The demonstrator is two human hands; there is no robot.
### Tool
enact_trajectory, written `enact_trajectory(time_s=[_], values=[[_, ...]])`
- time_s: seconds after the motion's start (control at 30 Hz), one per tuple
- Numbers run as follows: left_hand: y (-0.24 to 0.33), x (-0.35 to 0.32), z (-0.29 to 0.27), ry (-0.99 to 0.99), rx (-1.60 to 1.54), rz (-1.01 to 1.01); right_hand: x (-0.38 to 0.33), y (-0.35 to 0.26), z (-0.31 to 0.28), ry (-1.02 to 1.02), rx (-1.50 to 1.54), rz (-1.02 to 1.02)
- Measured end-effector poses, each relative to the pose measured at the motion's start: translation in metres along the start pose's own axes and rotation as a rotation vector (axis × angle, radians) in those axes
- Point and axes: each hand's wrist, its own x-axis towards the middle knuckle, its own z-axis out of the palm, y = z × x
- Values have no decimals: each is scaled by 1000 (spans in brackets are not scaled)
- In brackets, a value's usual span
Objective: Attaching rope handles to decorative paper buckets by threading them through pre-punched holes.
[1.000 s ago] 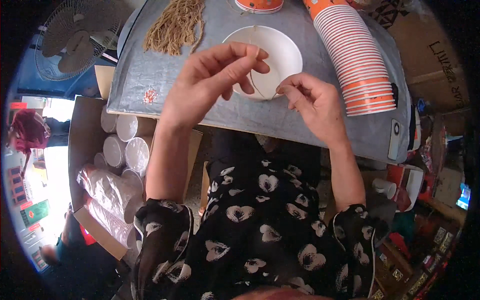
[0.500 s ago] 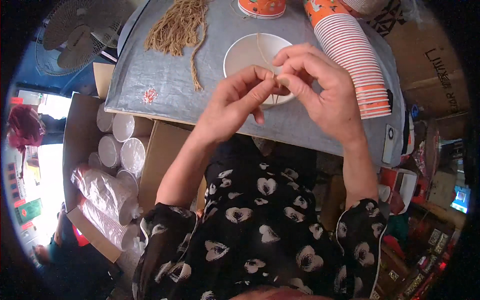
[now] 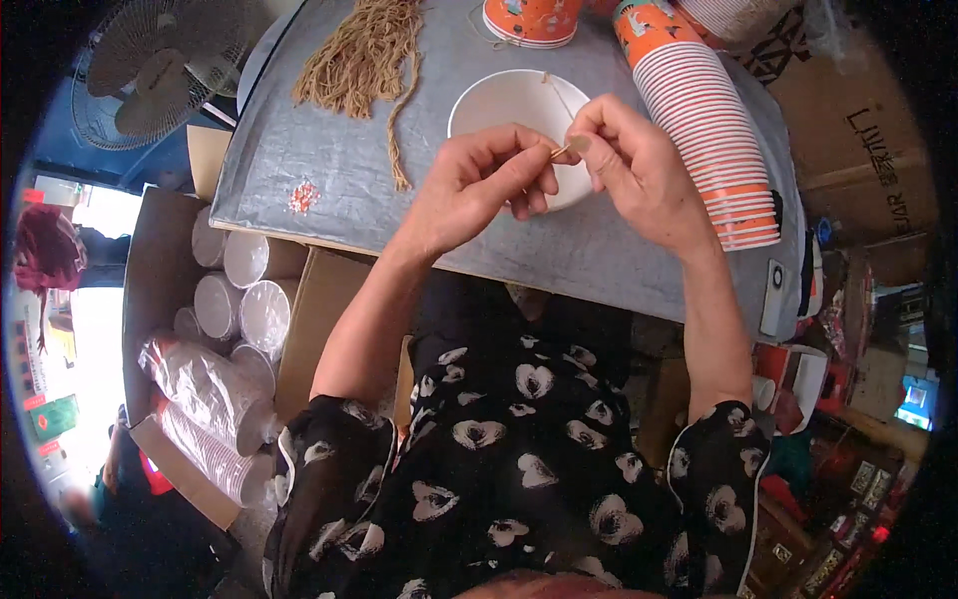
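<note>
My left hand (image 3: 474, 190) and my right hand (image 3: 644, 180) meet over a white-lined paper bucket (image 3: 489, 105) on the table. Both pinch a thin tan cord (image 3: 565, 152) between thumb and forefinger, a short piece showing between the fingertips. One strand of it runs up to the bucket's far inner wall. The near part of the bucket is partly hidden behind my hands. Beyond my left hand lies a bundle of loose tan cords (image 3: 359, 65), one strand trailing toward me.
A long nested stack of orange paper buckets (image 3: 704, 140) lies along the right. Another orange bucket (image 3: 534, 22) stands at the back. Small orange-white scraps (image 3: 303, 197) lie at left. A cardboard box (image 3: 160, 260) holds plastic-wrapped buckets (image 3: 210, 384). A fan (image 3: 160, 75) stands far left.
My right hand has closed its raised fingers and drawn slightly away from the left. The strand to the bucket wall now looks straighter. My left fingers have curled in more.
</note>
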Motion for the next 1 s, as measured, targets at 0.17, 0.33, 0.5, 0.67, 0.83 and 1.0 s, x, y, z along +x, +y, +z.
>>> enact_trajectory(time_s=[0.17, 0.33, 0.5, 0.67, 0.83, 1.0], values=[[0, 5, -2, -16, 16, -20, 2, 5, -3, 11, 78, 4], [-1, 3, -5, -2, -1, -39, 5, 1, -4, -10, 125, 53], [0, 2, -1, 28, -18, -55, 8, 1, -1, 26, 142, 60], [-8, -1, 2, 175, 104, 27, 14, 0, 7, 39, 271, 126], [-12, -6, 8, 269, 231, 76, 15, 4, 9, 53, 351, 174], [-18, -7, 6, 287, 218, 147, 18, 14, 13, 15, 545, 293]])
